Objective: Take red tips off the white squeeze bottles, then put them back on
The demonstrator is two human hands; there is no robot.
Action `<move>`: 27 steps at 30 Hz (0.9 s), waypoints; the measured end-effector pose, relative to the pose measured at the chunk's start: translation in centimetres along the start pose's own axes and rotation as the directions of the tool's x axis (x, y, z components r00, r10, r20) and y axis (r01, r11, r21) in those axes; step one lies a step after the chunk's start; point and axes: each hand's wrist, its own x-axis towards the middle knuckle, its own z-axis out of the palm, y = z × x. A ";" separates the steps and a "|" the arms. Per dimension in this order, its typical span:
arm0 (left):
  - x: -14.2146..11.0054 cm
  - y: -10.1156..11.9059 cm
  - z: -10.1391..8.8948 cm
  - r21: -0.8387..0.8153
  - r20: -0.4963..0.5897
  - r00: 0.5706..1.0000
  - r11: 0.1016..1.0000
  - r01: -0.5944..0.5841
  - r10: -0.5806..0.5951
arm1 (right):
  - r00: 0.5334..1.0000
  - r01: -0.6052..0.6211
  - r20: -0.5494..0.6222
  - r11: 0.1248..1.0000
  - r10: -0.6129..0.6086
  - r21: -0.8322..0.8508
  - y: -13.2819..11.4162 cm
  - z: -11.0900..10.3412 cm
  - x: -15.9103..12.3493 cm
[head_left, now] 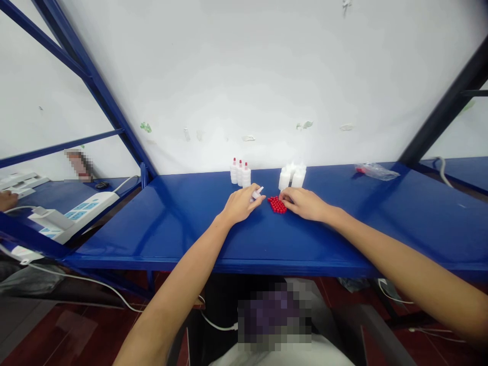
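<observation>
My left hand (241,204) is closed around a small white squeeze bottle (256,193), tilted so that its pointed nozzle aims up and to the right. Most of that bottle is hidden by the fingers. To its right lies a flat cluster of small red caps (277,205) on the blue table. My right hand (303,202) is at the right edge of these caps, its thumb and fingers drawn together; whatever is between the fingertips is hidden. Behind my left hand stand three white bottles (240,174) with red caps on. Several white bottles (293,175) without red caps stand behind my right hand.
The blue table (183,218) meets a white wall, with blue frame posts at both sides. A clear plastic bag (377,171) with something red inside lies at the back right. Power strips (78,216) and cables are at the left, near another person's hand (7,200).
</observation>
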 end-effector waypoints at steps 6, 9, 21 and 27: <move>0.0 0.2 0.1 -0.013 0.012 1.000 1.000 0.008 -0.008 | 0.999 -0.005 -0.037 1.000 0.005 0.009 -0.1 -0.1 -0.1; 0.0 0.5 0.2 -0.018 0.002 1.000 1.000 -0.001 0.001 | 0.990 -0.002 -0.140 0.997 0.012 0.072 -0.4 -0.7 -0.3; -0.2 2.4 -0.1 -0.032 0.063 0.983 0.985 -0.172 0.174 | 0.955 0.147 -0.286 0.956 -0.071 0.253 -2.9 -0.6 -0.7; 0.1 1.6 0.0 -0.074 -0.102 0.995 0.997 -0.024 0.016 | 0.888 -0.155 -0.420 0.982 0.188 0.110 -0.5 -1.1 -0.1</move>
